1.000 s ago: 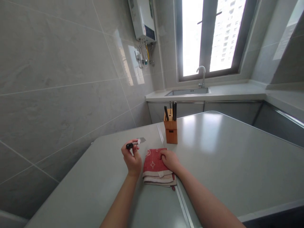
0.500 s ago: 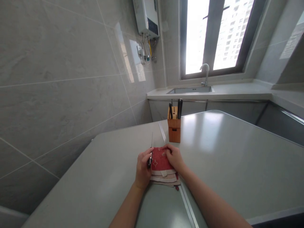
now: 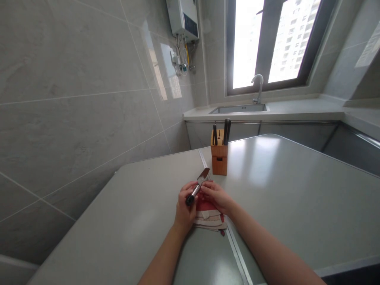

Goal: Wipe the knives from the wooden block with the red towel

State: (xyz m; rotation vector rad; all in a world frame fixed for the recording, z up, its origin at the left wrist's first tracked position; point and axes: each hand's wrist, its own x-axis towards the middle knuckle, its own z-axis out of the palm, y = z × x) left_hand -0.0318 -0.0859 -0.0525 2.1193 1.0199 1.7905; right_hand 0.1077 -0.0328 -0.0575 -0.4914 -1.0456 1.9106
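Observation:
A knife [image 3: 194, 193] with a black-ended handle and a metal blade slants up and to the right above the table. My left hand [image 3: 184, 209] is closed around its handle. On the table under both hands lies a folded red and cream cloth [image 3: 208, 206], layered at its near edge. My right hand [image 3: 219, 196] is bent over the cloth's far part, fingertips pinched close to where the blade meets the handle. Those fingertips seem to have hold of the cloth; whether they also touch the knife I cannot tell.
Just beyond the cloth stands a wooden knife block [image 3: 219, 160] with several black-handled knives in it. A metal-trimmed seam [image 3: 237, 261] crosses the pale table [image 3: 285, 209]. Farther back are a counter with a sink [image 3: 239, 109], a faucet [image 3: 260, 89] and a wall-mounted water heater [image 3: 183, 19].
The knife has swung from nearly upright beside the cloth to a slant over it, its blade turned broadside. My left hand has shifted right, close to my right hand.

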